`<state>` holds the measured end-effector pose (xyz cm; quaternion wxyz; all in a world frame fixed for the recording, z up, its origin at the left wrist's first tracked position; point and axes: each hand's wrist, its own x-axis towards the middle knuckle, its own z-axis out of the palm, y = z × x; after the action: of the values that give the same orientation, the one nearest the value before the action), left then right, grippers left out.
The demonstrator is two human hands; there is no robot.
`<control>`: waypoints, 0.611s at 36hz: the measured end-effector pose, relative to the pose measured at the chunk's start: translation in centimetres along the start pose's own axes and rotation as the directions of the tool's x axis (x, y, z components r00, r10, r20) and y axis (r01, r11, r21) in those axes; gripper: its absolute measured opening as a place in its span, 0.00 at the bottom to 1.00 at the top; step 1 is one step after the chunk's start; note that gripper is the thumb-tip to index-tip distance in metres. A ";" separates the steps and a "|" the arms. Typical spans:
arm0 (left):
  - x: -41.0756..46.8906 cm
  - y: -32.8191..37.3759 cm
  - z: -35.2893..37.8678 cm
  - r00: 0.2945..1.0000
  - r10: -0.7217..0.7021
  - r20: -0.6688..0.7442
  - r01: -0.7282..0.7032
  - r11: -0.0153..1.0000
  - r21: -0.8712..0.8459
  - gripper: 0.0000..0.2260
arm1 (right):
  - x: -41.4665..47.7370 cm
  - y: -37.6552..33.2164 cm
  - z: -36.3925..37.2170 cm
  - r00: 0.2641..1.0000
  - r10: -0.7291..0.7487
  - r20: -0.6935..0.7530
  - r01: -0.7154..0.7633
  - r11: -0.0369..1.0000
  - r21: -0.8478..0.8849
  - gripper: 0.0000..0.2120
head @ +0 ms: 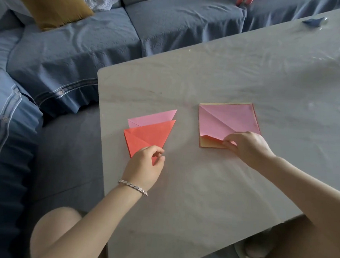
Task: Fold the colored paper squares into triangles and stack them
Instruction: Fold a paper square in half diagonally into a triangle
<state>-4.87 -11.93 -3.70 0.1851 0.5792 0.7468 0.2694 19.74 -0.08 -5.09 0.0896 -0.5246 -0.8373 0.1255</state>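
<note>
Pink square [230, 119] corner in right hand [249, 147]

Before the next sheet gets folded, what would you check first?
1. Right hand has a grip on the pink sheet: ok, it pinches the lifted near corner.
2. Only one sheet is coming off the stack: cannot tell, the hand hides that edge.
3. Red triangle is stacked on the pink triangle: ok, overlapping, though not lined up.
4. Left hand is free to help: not ok, it pinches the red triangle's tip.
5. Bare table in front for folding: ok.
</note>
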 end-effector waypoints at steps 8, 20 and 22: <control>-0.6 0.3 0.0 0.998 -0.057 0.036 0.057 0.998 -0.020 0.06 | -1.3 -0.3 -0.1 0.998 0.049 -0.050 -0.038 0.978 0.207 0.10; -0.2 2.0 0.4 0.963 -0.214 0.162 0.256 0.913 -0.317 0.05 | -3.2 -2.5 -0.6 0.986 -0.079 -0.149 0.125 0.934 0.334 0.04; 0.4 2.0 0.7 0.896 -0.341 0.284 0.441 0.756 -0.484 0.10 | -4.1 -3.4 -0.1 0.939 -0.207 -0.273 0.291 0.903 0.315 0.06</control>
<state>-3.00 -11.03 -3.00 0.4580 0.3561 0.7259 0.3695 18.64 -5.19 -4.08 0.2948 -0.3990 -0.8455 0.1977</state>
